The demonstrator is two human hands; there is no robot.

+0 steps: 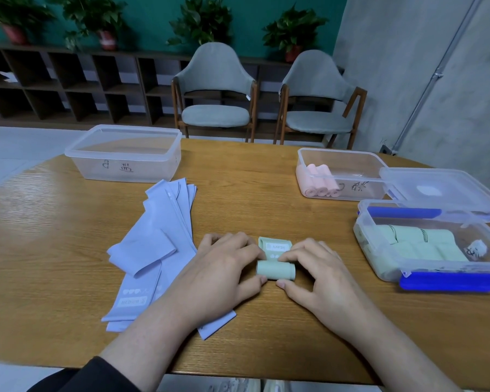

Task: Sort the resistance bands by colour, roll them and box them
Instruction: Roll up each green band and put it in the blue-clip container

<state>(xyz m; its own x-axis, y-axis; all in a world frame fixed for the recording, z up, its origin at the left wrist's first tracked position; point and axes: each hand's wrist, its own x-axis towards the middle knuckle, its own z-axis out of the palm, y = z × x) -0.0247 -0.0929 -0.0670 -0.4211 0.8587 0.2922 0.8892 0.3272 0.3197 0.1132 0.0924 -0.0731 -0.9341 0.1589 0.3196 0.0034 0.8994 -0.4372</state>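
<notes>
— Where's the green band (275, 264)?

— Mid-table, between my left hand (229, 261) and right hand (311, 265), both pinching its roll. Roll's axis runs left-right, unrolled tail pointing away, apparently short. Green box (379, 267) sits right, nearer my right hand

The half-rolled band (275, 269) is pale green with a white label, while the flat bands (156, 241) are lavender. Pink rolls (320, 181) fill one clear box (351, 157); the table (252, 179) is wood-grained tan.
</notes>
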